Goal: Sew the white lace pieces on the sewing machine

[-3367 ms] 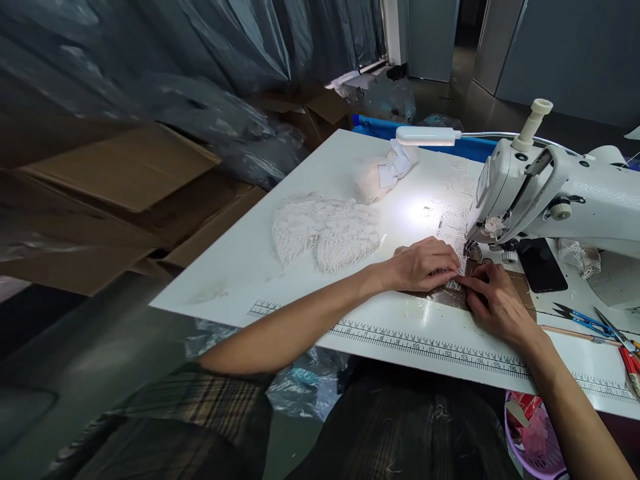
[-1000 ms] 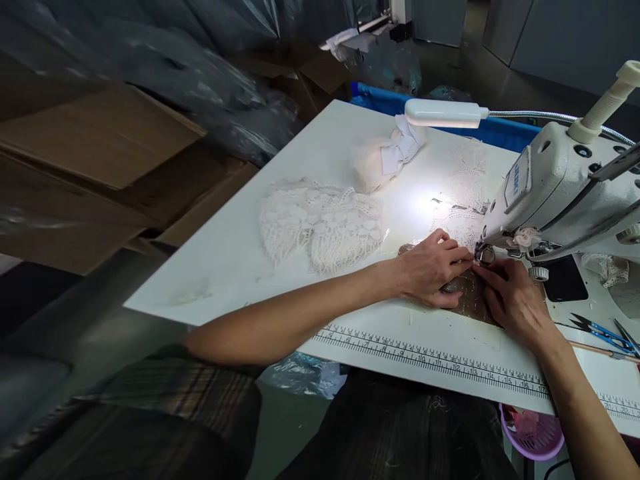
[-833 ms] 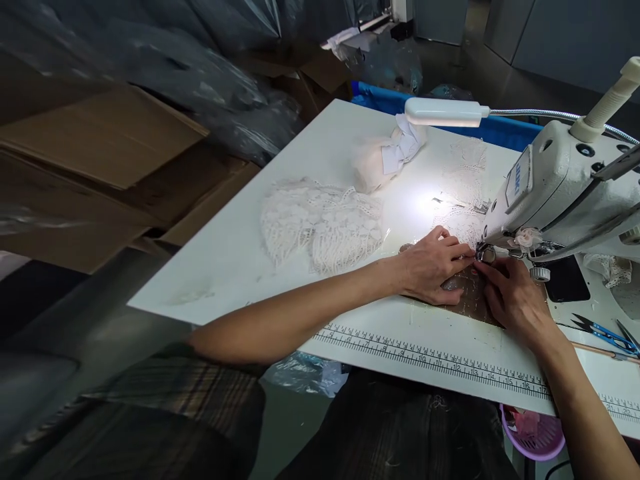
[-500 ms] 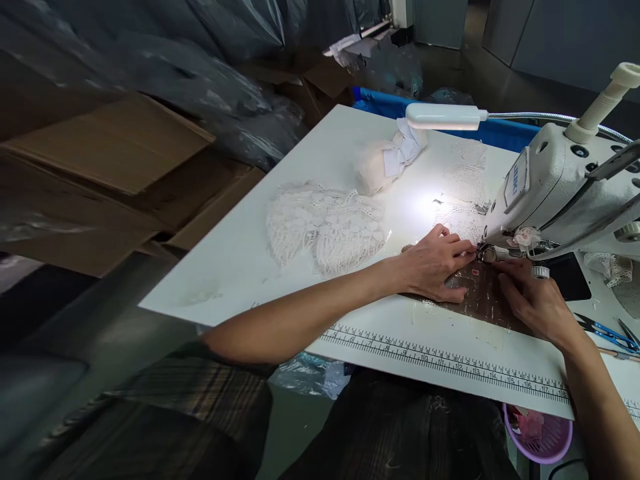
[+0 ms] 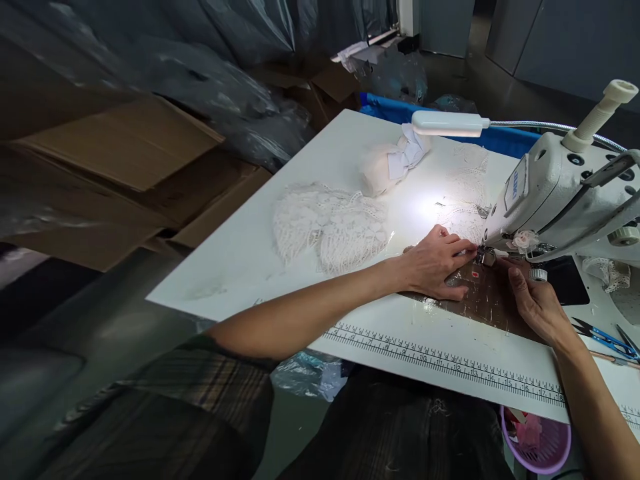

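My left hand (image 5: pixel 434 265) lies flat on the white table (image 5: pixel 250 260), fingers stretched out with the tips at the presser foot (image 5: pixel 484 256) of a white sewing machine (image 5: pixel 550 193). A strip of white lace (image 5: pixel 460 213) runs out behind the foot. My right hand (image 5: pixel 533 300) rests on a worn brown patch (image 5: pixel 483 303) right of the foot. Its fingers are loosely extended toward the foot and hold nothing visible.
A pile of white lace pieces (image 5: pixel 333 227) and a tied fabric bundle (image 5: pixel 387 167) lie farther back under a gooseneck lamp (image 5: pixel 450 123). A black phone (image 5: pixel 565 280) and blue snips (image 5: pixel 603 333) sit at the right. Below the table edge a pink basket (image 5: pixel 537 440) hangs; cardboard boxes (image 5: pixel 125 153) stand left.
My right hand has drawn back from the presser foot to the right, uncovering the brown patch. My left hand has stayed at the foot. The view has shifted slightly.
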The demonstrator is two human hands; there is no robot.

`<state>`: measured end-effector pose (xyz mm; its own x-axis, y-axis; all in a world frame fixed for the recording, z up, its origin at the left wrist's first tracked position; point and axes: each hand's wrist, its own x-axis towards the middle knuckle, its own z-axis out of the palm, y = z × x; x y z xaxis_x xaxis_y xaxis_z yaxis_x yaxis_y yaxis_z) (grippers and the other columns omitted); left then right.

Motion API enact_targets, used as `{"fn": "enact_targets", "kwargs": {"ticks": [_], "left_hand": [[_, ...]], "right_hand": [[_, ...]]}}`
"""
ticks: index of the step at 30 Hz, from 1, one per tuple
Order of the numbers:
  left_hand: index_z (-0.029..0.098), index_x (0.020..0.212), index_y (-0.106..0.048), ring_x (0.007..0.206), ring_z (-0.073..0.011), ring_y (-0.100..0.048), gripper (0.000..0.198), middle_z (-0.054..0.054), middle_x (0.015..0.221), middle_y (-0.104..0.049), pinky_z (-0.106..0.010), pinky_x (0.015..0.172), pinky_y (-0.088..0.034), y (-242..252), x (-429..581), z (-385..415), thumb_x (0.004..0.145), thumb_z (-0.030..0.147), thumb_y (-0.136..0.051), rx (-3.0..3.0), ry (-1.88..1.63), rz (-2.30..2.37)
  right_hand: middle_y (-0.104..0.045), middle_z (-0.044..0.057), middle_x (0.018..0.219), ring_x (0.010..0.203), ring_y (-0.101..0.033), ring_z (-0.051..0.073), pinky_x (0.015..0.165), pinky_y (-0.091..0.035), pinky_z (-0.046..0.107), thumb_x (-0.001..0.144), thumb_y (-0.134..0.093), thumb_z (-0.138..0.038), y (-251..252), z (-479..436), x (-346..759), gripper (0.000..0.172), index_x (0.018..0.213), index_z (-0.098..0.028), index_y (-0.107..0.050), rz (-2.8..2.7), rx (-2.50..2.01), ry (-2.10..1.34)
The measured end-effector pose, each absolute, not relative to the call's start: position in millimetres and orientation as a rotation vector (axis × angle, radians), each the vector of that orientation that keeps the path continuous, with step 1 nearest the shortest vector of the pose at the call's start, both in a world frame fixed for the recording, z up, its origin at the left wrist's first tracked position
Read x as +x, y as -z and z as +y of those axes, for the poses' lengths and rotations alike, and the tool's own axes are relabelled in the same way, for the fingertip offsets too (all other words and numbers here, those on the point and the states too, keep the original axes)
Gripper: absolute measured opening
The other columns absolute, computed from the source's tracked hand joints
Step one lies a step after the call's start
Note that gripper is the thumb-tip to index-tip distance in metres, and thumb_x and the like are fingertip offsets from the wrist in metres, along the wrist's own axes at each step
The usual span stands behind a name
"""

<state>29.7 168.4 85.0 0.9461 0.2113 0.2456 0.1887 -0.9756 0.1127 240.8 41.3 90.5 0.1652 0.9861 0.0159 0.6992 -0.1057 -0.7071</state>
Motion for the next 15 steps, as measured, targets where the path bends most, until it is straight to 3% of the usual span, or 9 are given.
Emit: {"fn": "enact_targets", "kwargs": {"ticks": [4, 9, 12, 15], "left_hand": [[0.005, 0.135, -0.049, 0.120, -0.0314, -0.053, 0.066, -0.021, 0.139, -0.052, -0.049, 0.108, -0.028, -82.2, 29.5, 168.8, 0.090, 0.053, -0.051, 3.002, -0.399, 0.359], [0.003, 0.147, -0.032, 0.144, -0.0382, -0.026, 0.085, -0.022, 0.157, -0.029, -0.053, 0.117, -0.015, -85.2, 31.0, 167.5, 0.090, 0.064, -0.049, 2.988, -0.282, 0.551], [0.006, 0.149, -0.032, 0.144, -0.0406, -0.024, 0.086, -0.020, 0.158, -0.027, -0.053, 0.113, -0.021, -91.6, 31.1, 155.7, 0.092, 0.069, -0.043, 2.975, -0.122, 0.741], [0.005, 0.145, -0.040, 0.128, -0.0427, -0.043, 0.088, -0.025, 0.154, -0.033, -0.049, 0.096, -0.036, -102.1, 30.0, 137.0, 0.090, 0.075, -0.039, 2.960, -0.026, 1.020]], "right_hand": [[-0.069, 0.013, 0.103, 0.104, -0.064, 0.029, 0.090, -0.050, 0.043, 0.089, -0.041, -0.068, -82.6, 42.3, 243.7, 0.058, 0.108, -0.021, -0.069, -1.579, -1.845, -0.583], [-0.069, 0.009, 0.090, 0.091, -0.064, 0.025, 0.083, -0.051, 0.040, 0.087, -0.048, -0.062, -81.3, 46.9, 244.2, 0.047, 0.087, -0.020, -0.069, -1.480, -1.779, -0.532], [-0.067, 0.005, 0.076, 0.076, -0.063, 0.022, 0.071, -0.051, 0.035, 0.084, -0.052, -0.060, -81.7, 48.1, 248.5, 0.042, 0.078, -0.021, -0.067, -1.336, -1.735, -0.520], [-0.063, 0.002, 0.062, 0.065, -0.061, 0.021, 0.060, -0.051, 0.033, 0.083, -0.053, -0.057, -86.1, 53.2, 256.4, 0.038, 0.069, -0.023, -0.063, -1.262, -1.693, -0.526]]}}
